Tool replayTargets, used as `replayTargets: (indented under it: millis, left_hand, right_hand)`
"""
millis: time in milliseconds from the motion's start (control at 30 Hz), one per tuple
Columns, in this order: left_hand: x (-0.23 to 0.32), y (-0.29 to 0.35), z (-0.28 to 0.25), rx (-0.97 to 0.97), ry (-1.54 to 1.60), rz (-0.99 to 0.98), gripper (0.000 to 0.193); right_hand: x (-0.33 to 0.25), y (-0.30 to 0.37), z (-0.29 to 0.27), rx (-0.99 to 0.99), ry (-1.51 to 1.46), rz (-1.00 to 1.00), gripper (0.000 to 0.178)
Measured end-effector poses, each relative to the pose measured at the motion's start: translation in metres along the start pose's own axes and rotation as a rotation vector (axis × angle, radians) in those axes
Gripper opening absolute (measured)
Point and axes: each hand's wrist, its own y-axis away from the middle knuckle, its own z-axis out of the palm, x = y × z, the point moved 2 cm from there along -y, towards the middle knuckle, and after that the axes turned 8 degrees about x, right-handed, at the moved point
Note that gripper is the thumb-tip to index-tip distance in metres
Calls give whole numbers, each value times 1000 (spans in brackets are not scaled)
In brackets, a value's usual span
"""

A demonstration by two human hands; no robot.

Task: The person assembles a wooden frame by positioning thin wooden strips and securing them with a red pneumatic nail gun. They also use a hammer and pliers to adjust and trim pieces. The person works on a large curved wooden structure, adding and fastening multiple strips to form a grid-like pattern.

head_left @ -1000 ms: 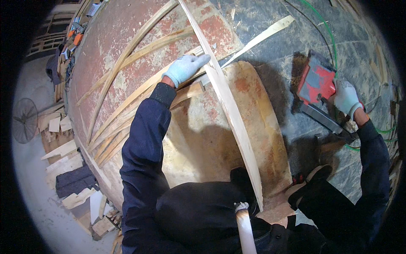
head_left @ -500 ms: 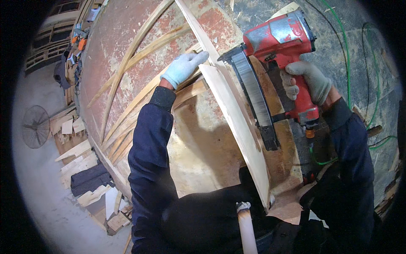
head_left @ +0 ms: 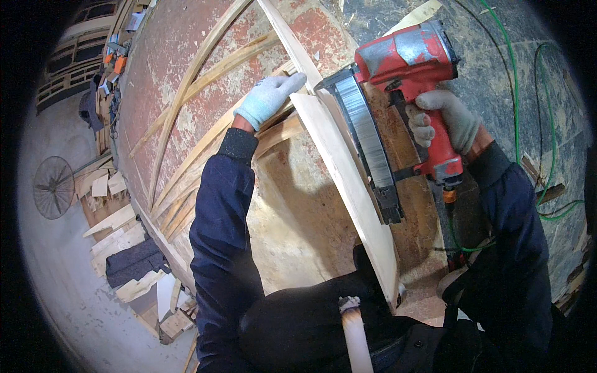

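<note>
My gloved left hand (head_left: 267, 101) is closed at the place where two pale wooden boards meet, its fingertips on their edge. The nearer board (head_left: 348, 186) stands on edge and runs down toward my lap; the farther board (head_left: 288, 38) stretches away from me. My gloved right hand (head_left: 449, 118) is wrapped round the handle of a red and silver nail gun (head_left: 407, 57). The gun's nose is at the boards' right side, close to my left fingertips; whether it touches cannot be made out. A strip of nails (head_left: 364, 133) fills its slanting magazine.
Curved wooden strips (head_left: 193, 87) lie across the worn red worktop (head_left: 149, 74) at left. A green air hose (head_left: 515, 93) trails at right. On the floor at left are a round fan (head_left: 53, 186) and wood offcuts (head_left: 115, 224). A cigarette (head_left: 356, 339) juts in at the bottom.
The nail gun in my right hand has shifted slightly left, its nose nearer the boards. My left hand has stayed almost in place on the joint.
</note>
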Motion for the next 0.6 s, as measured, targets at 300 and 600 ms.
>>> replayTargets:
  millis: [300, 600]
  left_hand:
    - [1, 1, 1, -24, 48, -49, 75]
    - [-17, -2, 12, 378, -305, 553, 34]
  right_hand:
    - [-1, -4, 2, -37, 6, -4, 34]
    - [-8, 0, 11, -5, 72, -21, 24]
